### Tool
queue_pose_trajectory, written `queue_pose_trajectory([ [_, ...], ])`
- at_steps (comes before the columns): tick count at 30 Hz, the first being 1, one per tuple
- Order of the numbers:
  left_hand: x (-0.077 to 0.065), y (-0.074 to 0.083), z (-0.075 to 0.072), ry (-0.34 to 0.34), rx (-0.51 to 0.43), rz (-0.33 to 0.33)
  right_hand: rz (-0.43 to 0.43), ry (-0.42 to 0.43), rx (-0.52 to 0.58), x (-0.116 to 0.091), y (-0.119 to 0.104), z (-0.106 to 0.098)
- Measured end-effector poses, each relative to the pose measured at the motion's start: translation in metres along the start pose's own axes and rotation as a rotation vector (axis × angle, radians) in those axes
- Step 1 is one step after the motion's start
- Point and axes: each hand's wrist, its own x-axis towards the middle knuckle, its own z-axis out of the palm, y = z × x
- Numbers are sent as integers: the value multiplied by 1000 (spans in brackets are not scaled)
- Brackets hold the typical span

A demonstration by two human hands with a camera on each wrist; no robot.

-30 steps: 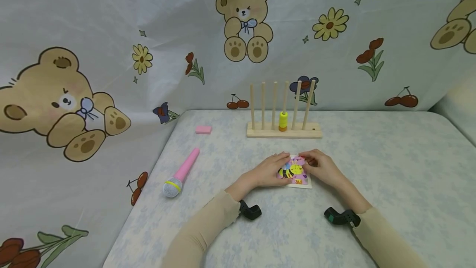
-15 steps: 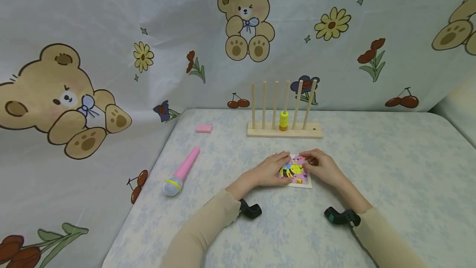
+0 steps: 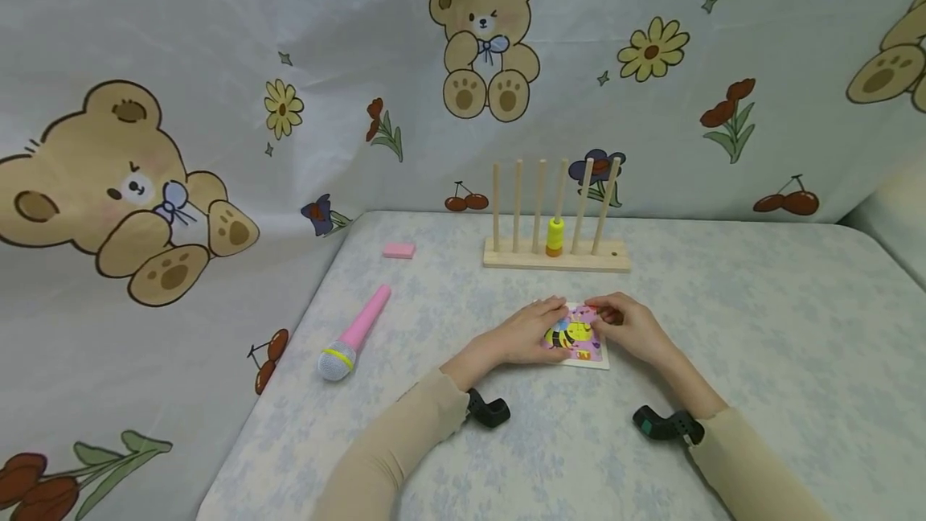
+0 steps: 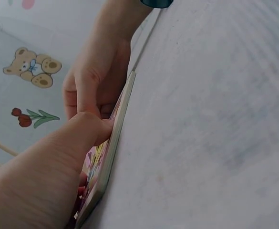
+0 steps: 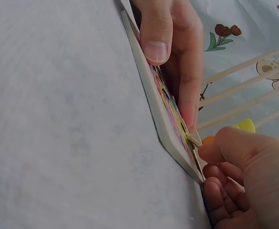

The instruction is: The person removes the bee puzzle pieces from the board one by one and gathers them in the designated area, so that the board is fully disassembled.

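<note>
A small jigsaw puzzle [image 3: 576, 334] with a bee on pink lies flat on the table in a pale frame board [image 5: 152, 93]. My left hand [image 3: 522, 334] rests across its left side, the thumb low on the picture and the fingers toward the far edge. At the upper right corner, my right hand [image 3: 631, 328] pinches a puzzle piece [image 5: 193, 140] between thumb and forefinger. That piece stands tilted up from the board in the right wrist view, partly hidden by the fingertips. A reddish patch shows beside the right fingertips in the head view.
Behind the puzzle stands a wooden peg rack [image 3: 557, 259] with yellow and orange rings [image 3: 555, 237] on one peg. To the left lie a pink toy microphone [image 3: 356, 332] and a pink block [image 3: 399, 250]. A bear-printed cloth [image 3: 362, 38] hangs behind the table.
The right fingertips have shifted slightly at the puzzle's upper right corner, where a reddish patch now shows. My left hand stays in place; the head view has moved a little.
</note>
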Motion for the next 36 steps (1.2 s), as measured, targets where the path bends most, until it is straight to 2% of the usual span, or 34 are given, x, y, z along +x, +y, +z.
queue_pose_trajectory([
  [7,1,0,2,-9,-3,-12,31,-2,45,-1,2,0],
  [17,3,0,1,-12,-8,-26,32,17,55,1,2,-1],
  [28,0,0,0,-9,4,3,38,14,35,1,4,-1],
  [36,-1,0,0,5,15,22,-24,32,59,2,3,1],
])
